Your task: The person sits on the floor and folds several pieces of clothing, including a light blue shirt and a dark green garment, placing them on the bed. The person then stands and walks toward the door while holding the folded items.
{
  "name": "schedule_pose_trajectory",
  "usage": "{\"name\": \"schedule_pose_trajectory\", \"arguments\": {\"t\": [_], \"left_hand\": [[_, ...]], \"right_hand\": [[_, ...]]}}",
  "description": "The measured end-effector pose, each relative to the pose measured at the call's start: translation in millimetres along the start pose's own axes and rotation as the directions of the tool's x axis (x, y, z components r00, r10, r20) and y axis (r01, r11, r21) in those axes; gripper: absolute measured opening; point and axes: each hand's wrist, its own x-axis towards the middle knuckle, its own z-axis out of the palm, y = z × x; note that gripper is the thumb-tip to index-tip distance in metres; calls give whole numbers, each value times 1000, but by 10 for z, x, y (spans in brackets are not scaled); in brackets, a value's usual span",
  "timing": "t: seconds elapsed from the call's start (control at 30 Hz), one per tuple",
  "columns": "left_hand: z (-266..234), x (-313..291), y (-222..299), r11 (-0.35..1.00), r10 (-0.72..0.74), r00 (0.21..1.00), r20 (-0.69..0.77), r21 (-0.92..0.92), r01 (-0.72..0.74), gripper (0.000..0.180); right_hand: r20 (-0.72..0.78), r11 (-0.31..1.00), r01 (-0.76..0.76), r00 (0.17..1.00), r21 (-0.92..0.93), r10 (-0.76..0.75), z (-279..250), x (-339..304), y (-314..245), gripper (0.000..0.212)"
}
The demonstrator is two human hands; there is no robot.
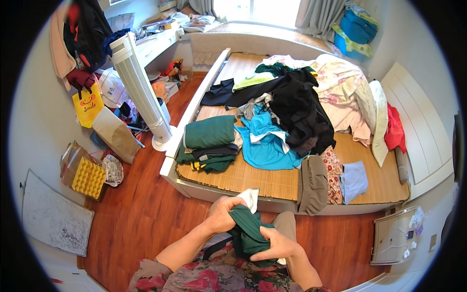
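Observation:
Bunched over my lap is a dark green garment [249, 238] with a ribbed band and some white cloth showing at its upper edge. My left hand [224, 214] grips its upper left side, fingers closed round the ribbed part. On the right side my right hand [273, 243] pinches the same garment, thumb lying across the front. Just ahead on the bed stands a stack of folded clothes, with a folded green garment [210, 132] on top. A light blue garment [265, 141] and black clothes [301, 107] lie heaped beyond.
Folded brown trousers [313, 182], a red floral piece [332, 175] and a pale blue garment [354, 181] line the bed's near right edge. A white tower fan [141, 87] stands left of the bed. Floral bedding [340, 87] is piled at back right. A small cabinet [396, 236] stands right.

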Motion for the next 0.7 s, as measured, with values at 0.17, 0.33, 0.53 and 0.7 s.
{"name": "schedule_pose_trajectory", "arguments": {"t": [0.17, 0.33, 0.53, 0.7], "left_hand": [[-72, -83, 211, 961, -134, 963, 236, -206, 184, 24], [-47, -153, 334, 892, -99, 893, 439, -358, 275, 46], [-5, -187, 280, 990, 2, 890, 457, 125, -67, 61], [-46, -193, -82, 710, -62, 976, 210, 696, -104, 54]], "right_hand": [[-453, 880, -209, 891, -427, -8, -1, 80, -82, 32], [-740, 884, -239, 653, -401, -159, -47, 199, -8, 20], [-742, 912, -157, 641, -379, -198, -134, 163, 193, 27], [-436, 971, 1, 894, 239, 107, -44, 158, 44, 37]]}}
